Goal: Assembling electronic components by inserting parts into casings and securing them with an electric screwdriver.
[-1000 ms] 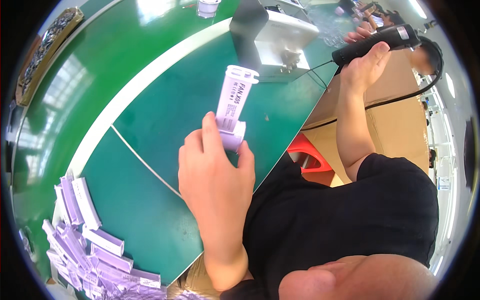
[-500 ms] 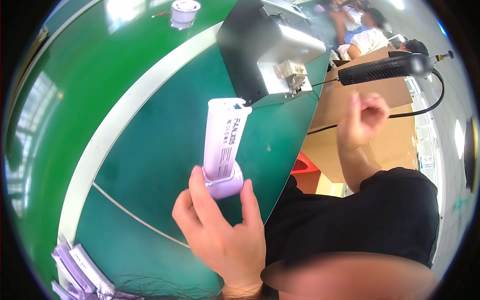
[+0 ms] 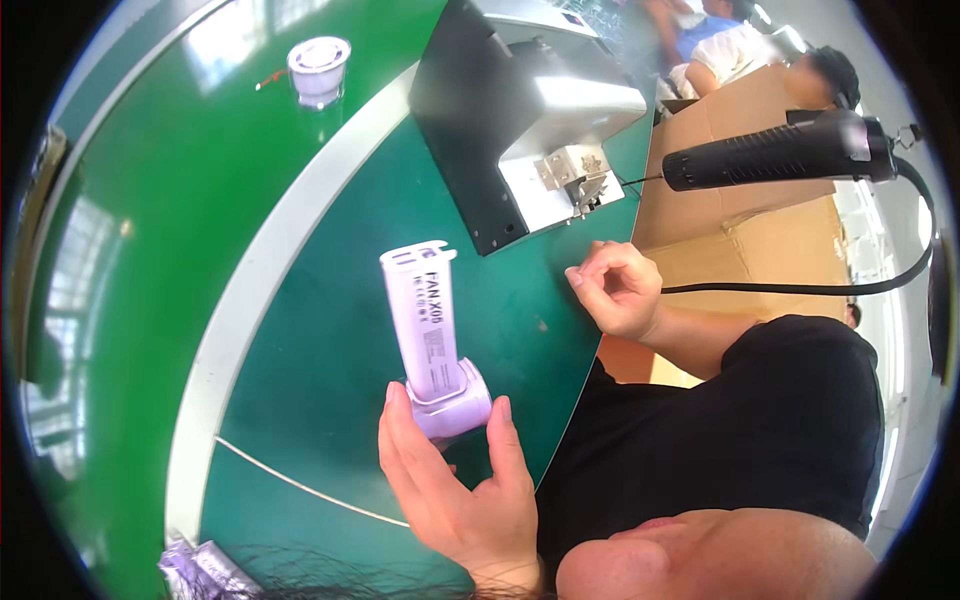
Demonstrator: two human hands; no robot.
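My left hand point(image 3: 465, 495) holds a lilac handheld fan body point(image 3: 425, 330) by its rounded end, thumb on one side and fingers on the other. Its long handle part, printed with dark lettering, points up and away over the green table. To the right, my right hand point(image 3: 622, 290) is over the table's edge, with thumb and fingertips curled together in a pinch. Whatever they hold, if anything, is too small to make out. Just beyond it stands a black and silver box-shaped machine point(image 3: 530, 130) with a small metal block on its front. A black electric screwdriver point(image 3: 775, 155) hangs beside it, bit pointing left.
A round white and lilac part point(image 3: 319, 72) with a red wire sits on the bright green surface beyond the white strip point(image 3: 255, 280). More lilac pieces point(image 3: 205, 572) lie at the lower left. Cardboard boxes point(image 3: 760, 240) stand at the right; other people sit behind them.
My right hand has come left and down from near the screwdriver to the table's edge. The fan body stays in my left hand, a little lower in view. The view has shifted slightly.
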